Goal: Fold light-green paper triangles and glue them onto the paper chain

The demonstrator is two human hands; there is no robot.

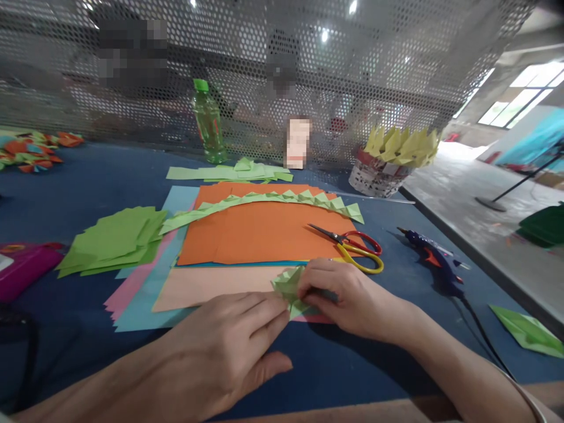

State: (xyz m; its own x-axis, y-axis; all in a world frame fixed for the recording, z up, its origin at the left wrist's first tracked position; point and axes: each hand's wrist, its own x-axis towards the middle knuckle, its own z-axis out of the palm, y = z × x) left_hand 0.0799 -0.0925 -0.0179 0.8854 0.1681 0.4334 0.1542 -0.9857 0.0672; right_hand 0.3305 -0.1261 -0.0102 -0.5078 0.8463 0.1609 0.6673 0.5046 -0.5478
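My right hand [339, 294] pinches a small piece of light green folded paper [287, 283] just in front of the stacked sheets' middle. Flat beside it, with fingers stretched out and fingertips at the paper's left edge, lies my left hand [238, 335]. Under both are peach, blue and pink sheets, topped by orange paper [247, 232]. A pleated light green paper strip [264, 198] curves across the orange. Scissors [352, 244] with one red and one yellow handle rest at the stack's right side, blades pointing left.
Left of the stack lie green paper pieces [117, 241] and a magenta object [29, 264]. A dark blue glue gun [434, 258] with a cord is at right, near a green folded paper [526, 332]. Behind stand a bottle [209, 126], a basket [376, 176] and a perforated metal panel [251, 64].
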